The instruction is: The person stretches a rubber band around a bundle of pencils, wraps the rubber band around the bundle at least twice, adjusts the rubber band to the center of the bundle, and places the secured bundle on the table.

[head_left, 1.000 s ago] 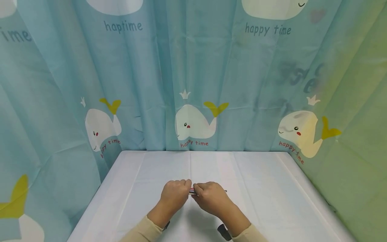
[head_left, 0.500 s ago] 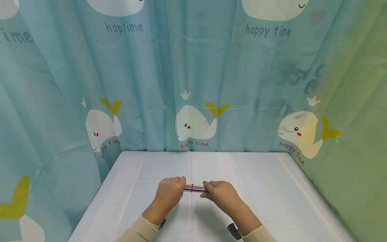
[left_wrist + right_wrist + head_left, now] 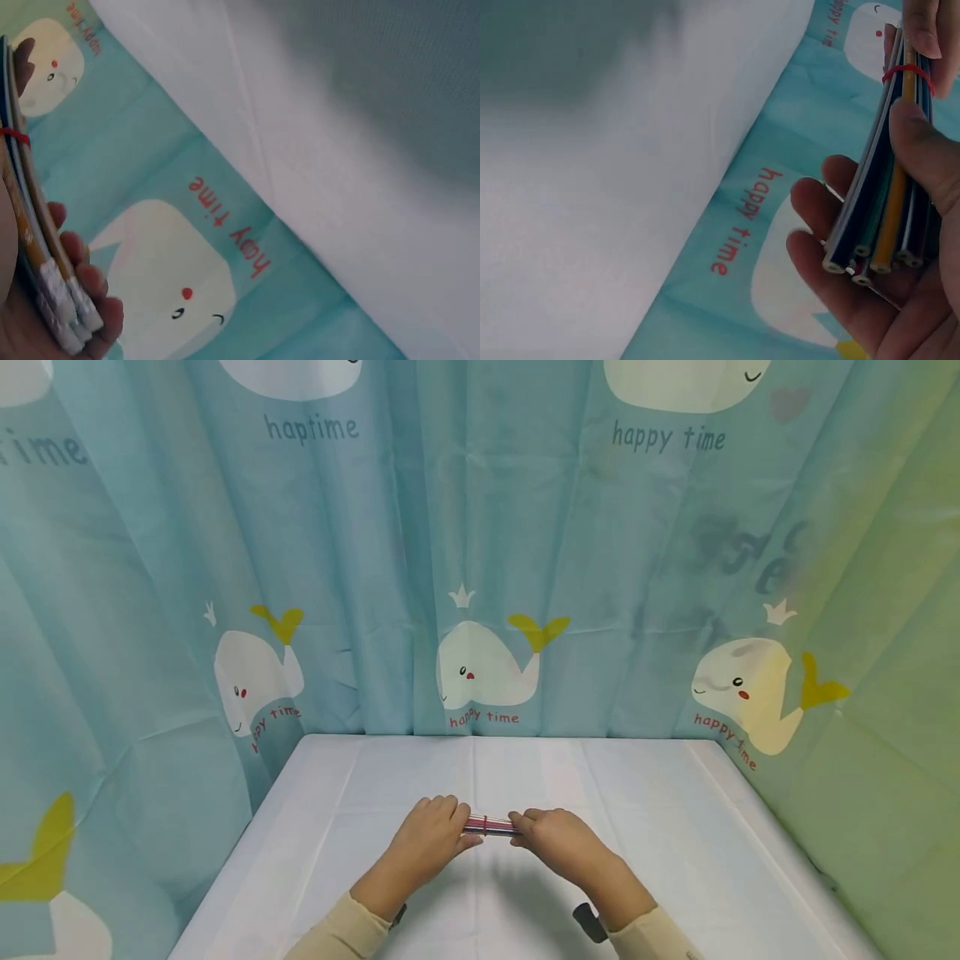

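Observation:
A bundle of pencils [image 3: 501, 828] is held level between both hands above the table, with a red rubber band [image 3: 485, 825] wound round it near the middle. My left hand [image 3: 426, 833] grips its left end, where silver metal ends [image 3: 67, 307] show in the left wrist view. At the right end my right hand [image 3: 562, 845] holds the bundle, thumb pressed on it. Flat, blunt pencil ends [image 3: 861, 280] fan out over the right palm in that wrist view. Blue, green and yellow pencils [image 3: 891, 202] can be made out; others are partly hidden.
A white cloth-covered table [image 3: 600, 793] lies under the hands. Blue-green curtains [image 3: 360, 527] printed with whales stand along its back and sides. A black strap part [image 3: 589, 922] shows by the right wrist.
The hands have drawn apart, so the banded middle of the pencil bundle, mostly covered before, now shows. In the last half second the left hand has shifted slightly right, its thumb now visible below.

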A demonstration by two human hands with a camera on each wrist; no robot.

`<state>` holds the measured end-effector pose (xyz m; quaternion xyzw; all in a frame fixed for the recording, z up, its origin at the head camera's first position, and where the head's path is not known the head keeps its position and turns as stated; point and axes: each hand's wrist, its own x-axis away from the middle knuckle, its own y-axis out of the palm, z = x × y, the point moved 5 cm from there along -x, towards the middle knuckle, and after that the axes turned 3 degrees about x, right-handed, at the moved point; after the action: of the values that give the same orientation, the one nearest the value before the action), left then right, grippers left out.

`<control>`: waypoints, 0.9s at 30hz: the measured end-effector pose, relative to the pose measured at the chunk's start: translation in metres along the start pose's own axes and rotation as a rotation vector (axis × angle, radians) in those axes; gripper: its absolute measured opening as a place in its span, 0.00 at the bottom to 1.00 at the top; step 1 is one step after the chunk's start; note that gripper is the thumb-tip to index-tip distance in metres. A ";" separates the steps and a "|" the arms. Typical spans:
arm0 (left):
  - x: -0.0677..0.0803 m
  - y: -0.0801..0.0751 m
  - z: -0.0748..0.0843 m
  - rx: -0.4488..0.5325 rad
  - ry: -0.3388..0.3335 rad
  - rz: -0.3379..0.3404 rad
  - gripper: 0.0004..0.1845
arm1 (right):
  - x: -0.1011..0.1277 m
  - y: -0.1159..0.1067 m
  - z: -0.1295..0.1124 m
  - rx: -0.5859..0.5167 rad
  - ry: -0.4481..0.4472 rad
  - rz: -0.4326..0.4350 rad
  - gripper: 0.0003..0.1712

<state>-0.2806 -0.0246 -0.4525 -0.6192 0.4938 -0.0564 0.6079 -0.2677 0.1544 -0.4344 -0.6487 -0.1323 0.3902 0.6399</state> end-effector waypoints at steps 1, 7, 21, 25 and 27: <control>0.000 0.001 0.001 0.003 0.009 -0.006 0.22 | 0.000 0.000 0.001 0.016 0.005 0.009 0.20; 0.001 0.008 0.004 0.025 0.023 -0.011 0.18 | 0.004 0.005 0.007 0.067 -0.003 0.089 0.21; -0.001 0.010 0.007 0.030 0.054 0.008 0.18 | 0.009 0.019 0.015 0.091 -0.027 0.062 0.20; -0.002 0.010 0.005 0.029 0.060 0.011 0.18 | 0.007 0.022 0.015 0.082 -0.031 0.055 0.17; -0.004 0.011 0.004 0.036 0.057 0.007 0.17 | 0.007 0.024 0.015 0.070 -0.017 0.037 0.15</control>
<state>-0.2860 -0.0166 -0.4606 -0.6045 0.5121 -0.0806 0.6049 -0.2811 0.1662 -0.4570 -0.6248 -0.1121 0.4119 0.6537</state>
